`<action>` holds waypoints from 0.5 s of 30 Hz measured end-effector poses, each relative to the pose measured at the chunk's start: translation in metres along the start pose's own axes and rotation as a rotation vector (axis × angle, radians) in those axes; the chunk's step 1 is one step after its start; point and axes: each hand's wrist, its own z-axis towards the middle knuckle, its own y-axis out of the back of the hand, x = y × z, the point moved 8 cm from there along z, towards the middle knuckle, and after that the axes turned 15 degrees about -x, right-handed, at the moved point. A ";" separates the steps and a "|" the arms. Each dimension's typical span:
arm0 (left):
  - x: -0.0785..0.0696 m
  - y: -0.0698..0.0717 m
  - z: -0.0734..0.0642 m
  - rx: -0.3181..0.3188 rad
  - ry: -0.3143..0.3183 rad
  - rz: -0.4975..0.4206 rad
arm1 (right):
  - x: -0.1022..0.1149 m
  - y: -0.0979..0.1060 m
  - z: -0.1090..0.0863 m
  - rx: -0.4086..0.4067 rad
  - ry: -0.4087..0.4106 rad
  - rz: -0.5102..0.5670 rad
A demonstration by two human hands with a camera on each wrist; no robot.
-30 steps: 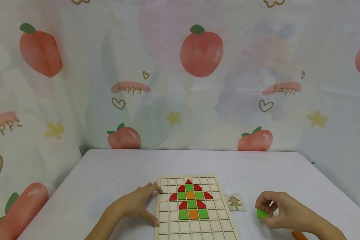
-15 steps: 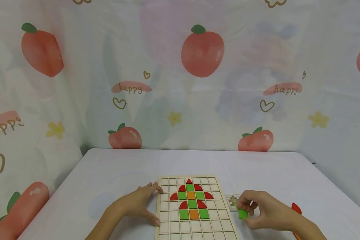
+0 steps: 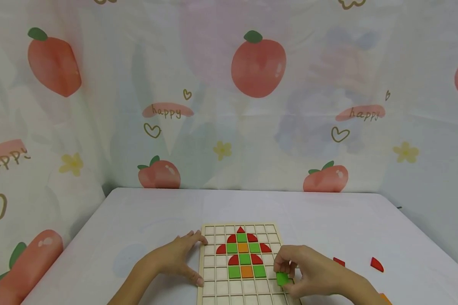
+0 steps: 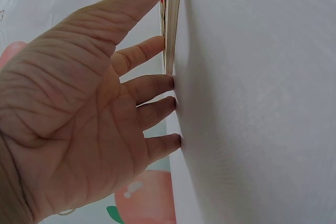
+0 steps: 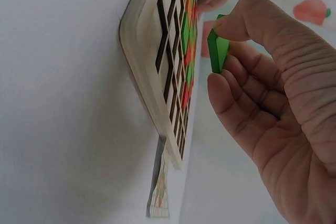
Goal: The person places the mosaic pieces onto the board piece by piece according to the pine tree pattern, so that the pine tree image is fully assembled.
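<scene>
A wooden grid board [image 3: 219, 288] lies on the table, holding red, green and orange tiles in a tree-like pattern topped by a red triangle [image 3: 240, 230]. My left hand [image 3: 175, 256] rests along the board's left edge, thumb and fingers spread; the left wrist view shows the fingertips [image 4: 168, 81] near the table surface. Over the board's right columns, my right hand [image 3: 313, 271] pinches a green square tile [image 3: 282, 279] between thumb and fingers. In the right wrist view this green tile [image 5: 218, 51] is tilted and held above the board.
Right of the board lie a red quarter-circle tile [image 3: 376, 264] and another red piece [image 3: 339, 262], partly behind the right hand. An orange piece [image 3: 385, 298] shows beside the right forearm. A small pattern card [image 5: 160, 192] lies by the board, hidden in the head view.
My right hand has moved left with the green tile, from the table beyond the card to over the board's right side, uncovering red pieces. The left hand stays at the board's edge.
</scene>
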 end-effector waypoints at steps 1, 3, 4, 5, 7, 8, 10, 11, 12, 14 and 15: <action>0.000 0.000 0.000 0.001 0.001 0.001 | 0.001 -0.003 0.002 0.010 -0.008 -0.002; 0.000 0.000 0.000 0.002 0.004 0.004 | 0.002 -0.010 0.005 0.026 -0.001 -0.018; 0.000 0.000 0.000 0.002 0.006 0.006 | 0.004 -0.013 0.007 0.033 0.007 -0.030; 0.000 0.000 0.000 0.002 0.008 0.007 | 0.005 -0.015 0.008 0.036 0.022 -0.043; 0.000 0.000 0.001 0.003 0.015 0.013 | 0.008 -0.020 0.011 0.042 0.041 -0.067; 0.001 0.000 0.001 0.003 0.016 0.014 | 0.010 -0.023 0.013 0.048 0.049 -0.071; 0.001 0.000 0.001 0.004 0.019 0.015 | 0.013 -0.029 0.016 0.061 0.065 -0.086; 0.001 0.000 0.001 0.004 0.018 0.015 | 0.015 -0.031 0.018 0.065 0.075 -0.091; 0.001 -0.001 0.001 0.004 0.017 0.016 | 0.016 -0.034 0.019 0.072 0.079 -0.094; 0.001 -0.001 0.001 0.005 0.009 0.012 | 0.018 -0.040 0.022 0.090 0.087 -0.092; 0.000 -0.001 0.001 0.005 0.006 0.011 | 0.018 -0.042 0.023 0.096 0.091 -0.094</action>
